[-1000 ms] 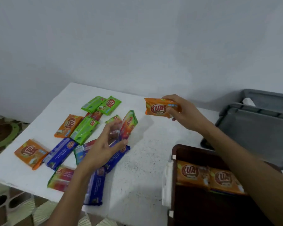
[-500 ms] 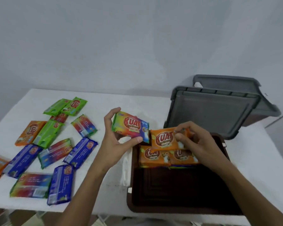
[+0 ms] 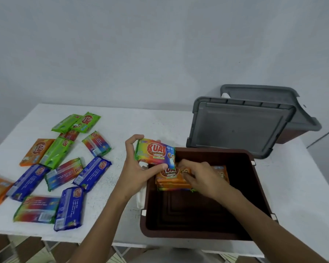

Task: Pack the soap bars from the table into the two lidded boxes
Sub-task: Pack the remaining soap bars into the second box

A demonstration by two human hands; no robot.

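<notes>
Where white table (image 3: 125,122) meets wall (image 3: 141,54), L hand (image 3: 135,173) round rainbow bar (image 3: 155,153), R hand (image 3: 201,177) pinching orange bar (image 3: 167,175).

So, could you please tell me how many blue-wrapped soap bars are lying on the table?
3, all in the left group: far-left blue bar, rightmost blue bar, front blue bar. Others might be hidden beneath overlapping bars.

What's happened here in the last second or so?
The right hand lowered its orange bar onto the stack inside the brown box, still gripping it. The left hand picked a rainbow bar off the table and carried it right, to the box's rim. The loose bars and grey lid stayed put.
</notes>
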